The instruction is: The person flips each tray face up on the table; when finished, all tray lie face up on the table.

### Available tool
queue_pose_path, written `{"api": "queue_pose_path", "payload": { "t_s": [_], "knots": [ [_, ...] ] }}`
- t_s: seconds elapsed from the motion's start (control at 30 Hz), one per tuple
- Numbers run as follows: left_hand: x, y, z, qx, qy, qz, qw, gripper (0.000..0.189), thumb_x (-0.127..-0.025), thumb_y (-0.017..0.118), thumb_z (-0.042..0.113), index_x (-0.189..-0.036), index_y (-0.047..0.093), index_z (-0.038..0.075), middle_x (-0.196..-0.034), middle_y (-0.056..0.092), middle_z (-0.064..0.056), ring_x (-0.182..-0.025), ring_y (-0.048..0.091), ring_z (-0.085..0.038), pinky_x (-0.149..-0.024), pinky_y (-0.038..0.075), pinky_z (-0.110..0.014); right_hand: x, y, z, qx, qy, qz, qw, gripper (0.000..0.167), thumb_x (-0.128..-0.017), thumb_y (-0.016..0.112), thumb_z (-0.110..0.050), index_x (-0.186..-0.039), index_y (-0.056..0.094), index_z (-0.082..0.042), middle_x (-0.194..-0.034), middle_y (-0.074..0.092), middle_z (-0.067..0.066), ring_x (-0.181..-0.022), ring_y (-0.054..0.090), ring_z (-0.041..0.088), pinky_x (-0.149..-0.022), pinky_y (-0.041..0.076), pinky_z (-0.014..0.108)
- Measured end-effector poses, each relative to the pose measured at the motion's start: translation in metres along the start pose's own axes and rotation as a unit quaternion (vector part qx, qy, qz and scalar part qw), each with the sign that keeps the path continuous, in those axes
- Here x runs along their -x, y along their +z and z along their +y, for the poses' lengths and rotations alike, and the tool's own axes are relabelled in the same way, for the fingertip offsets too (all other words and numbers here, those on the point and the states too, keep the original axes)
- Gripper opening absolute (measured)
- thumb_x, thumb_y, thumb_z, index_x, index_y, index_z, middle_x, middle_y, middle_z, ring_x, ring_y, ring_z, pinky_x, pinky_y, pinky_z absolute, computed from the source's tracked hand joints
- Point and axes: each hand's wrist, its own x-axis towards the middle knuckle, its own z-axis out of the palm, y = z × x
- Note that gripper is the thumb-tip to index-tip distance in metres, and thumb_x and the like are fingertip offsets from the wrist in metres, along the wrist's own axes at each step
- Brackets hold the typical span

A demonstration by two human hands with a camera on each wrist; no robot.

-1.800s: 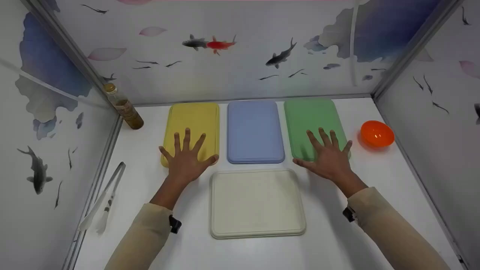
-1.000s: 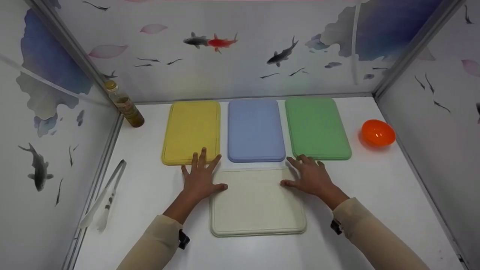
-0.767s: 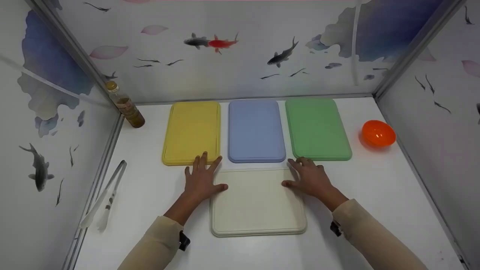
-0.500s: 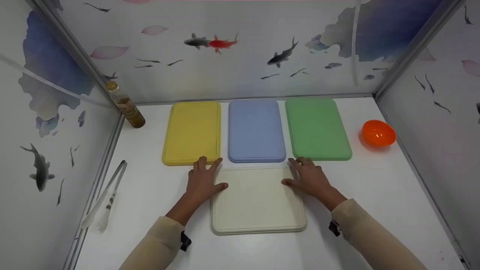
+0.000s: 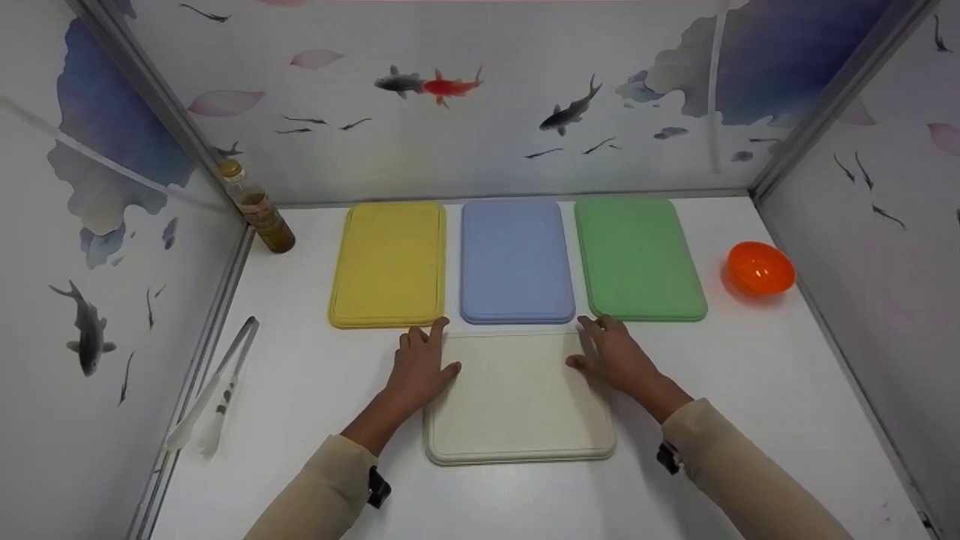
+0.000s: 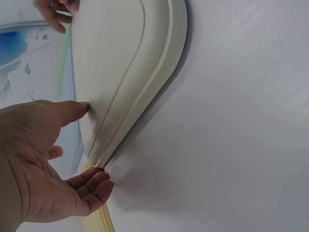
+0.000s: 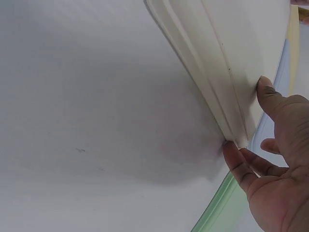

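just beyond cream board (image 5: 517,401) — blue board (image 5: 517,262)

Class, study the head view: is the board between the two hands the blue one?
No: the left hand and right hand hold the cream board near its far corners, while the blue board lies beyond it.

A three-walled booth, by its fish-printed panels (image 5: 465,131), grey metal corner posts (image 5: 844,96) and white tabletop (image 5: 517,502).

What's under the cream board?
White tabletop shows around the cream board, but the board covers whatever lies beneath. The left hand and right hand grip its far corners.
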Motion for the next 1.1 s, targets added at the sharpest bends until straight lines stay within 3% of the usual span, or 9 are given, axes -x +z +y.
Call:
{"api": "queue_pose_path", "payload": {
  "t_s": [0.3, 0.53, 0.73, 0.9, 1.1],
  "knots": [
    [0.01, 0.009, 0.005, 0.1, -0.005, 0.015, 0.9949, 0.075, -0.102, 0.076, 0.032, -0.162, 0.035, 0.012, -0.139, 0.048, -0.033, -0.13, 0.043, -0.045, -0.109, 0.042, -0.063, 0.001, -0.002, -0.001, -0.04, 0.028, -0.006, 0.9988, 0.085, -0.101, 0.083, -0.039, -0.162, 0.045, 0.006, -0.154, 0.053, 0.041, -0.139, 0.056, 0.061, -0.11, 0.053, 0.067],
    [0.012, 0.012, 0.01, 0.153, -0.055, 0.036, 0.986, 0.07, -0.097, 0.078, 0.035, -0.151, 0.039, 0.012, -0.146, 0.045, -0.034, -0.135, 0.04, -0.048, -0.111, 0.038, -0.067, 0.003, 0.0, 0.0, -0.047, 0.002, 0.014, 0.9988, 0.078, -0.102, 0.079, -0.033, -0.158, 0.048, 0.011, -0.148, 0.064, 0.037, -0.14, 0.058, 0.059, -0.114, 0.05, 0.068],
    [0.011, 0.01, 0.01, 0.2, -0.074, 0.053, 0.9755, 0.063, -0.095, 0.079, 0.033, -0.142, 0.041, 0.012, -0.145, 0.044, -0.032, -0.134, 0.04, -0.047, -0.111, 0.043, -0.064, 0.005, -0.001, -0.002, -0.068, -0.002, 0.019, 0.9975, 0.078, -0.101, 0.08, -0.029, -0.159, 0.047, 0.011, -0.147, 0.065, 0.034, -0.138, 0.062, 0.054, -0.112, 0.052, 0.066],
    [0.012, 0.006, 0.01, 0.216, -0.073, 0.06, 0.9718, 0.062, -0.096, 0.078, 0.032, -0.142, 0.041, 0.012, -0.147, 0.045, -0.027, -0.135, 0.04, -0.042, -0.113, 0.046, -0.06, 0.005, -0.001, -0.001, -0.084, -0.014, 0.029, 0.9959, 0.077, -0.1, 0.082, -0.029, -0.159, 0.048, 0.007, -0.149, 0.063, 0.033, -0.125, 0.07, 0.049, -0.102, 0.058, 0.063],
    [0.013, -0.006, 0.013, 0.238, -0.044, 0.081, 0.9668, 0.064, -0.098, 0.078, 0.03, -0.145, 0.039, 0.01, -0.152, 0.043, -0.022, -0.141, 0.038, -0.04, -0.117, 0.044, -0.061, 0.005, 0.001, -0.001, -0.098, -0.027, 0.046, 0.9938, 0.074, -0.098, 0.085, -0.029, -0.157, 0.051, 0.001, -0.14, 0.063, 0.028, -0.111, 0.071, 0.041, -0.092, 0.06, 0.059]
  ]
}}
